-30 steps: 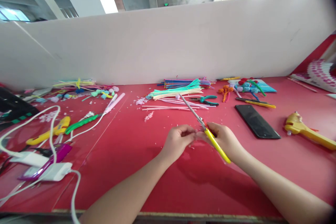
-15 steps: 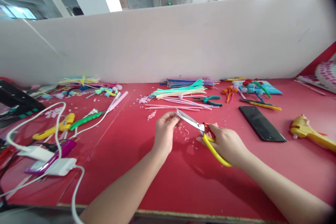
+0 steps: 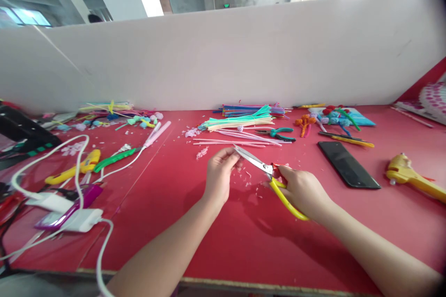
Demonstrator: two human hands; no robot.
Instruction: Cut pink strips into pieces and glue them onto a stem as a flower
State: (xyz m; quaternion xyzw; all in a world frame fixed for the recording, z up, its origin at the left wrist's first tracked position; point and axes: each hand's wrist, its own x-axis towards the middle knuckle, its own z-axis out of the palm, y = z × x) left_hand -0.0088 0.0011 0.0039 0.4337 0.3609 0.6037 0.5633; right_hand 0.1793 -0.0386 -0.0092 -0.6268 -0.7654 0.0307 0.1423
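Note:
My right hand [image 3: 304,190] grips a pair of scissors [image 3: 256,161] with yellow and red handles, its blades pointing up and left. At the blade tips, the fingers of my left hand [image 3: 220,171] are pinched together; what they hold is too small and too hidden to name. Small pink fluff clippings [image 3: 248,174] lie scattered on the red table [image 3: 195,246] beneath the blades. Just beyond my left hand are several pink pipe cleaners [image 3: 230,142] and a small pile of pink fluff [image 3: 202,152].
Bundled pipe cleaners [image 3: 244,122] and teal pliers [image 3: 276,134] lie toward the white partition [image 3: 223,60]. On the right are a black phone [image 3: 348,164] and a yellow glue gun [image 3: 413,177]. White cables and a power strip [image 3: 81,220] crowd the left side.
The scissor blades look slightly more closed near my left fingertips. Otherwise both hands keep nearly the same place; the whole view has shifted very slightly.

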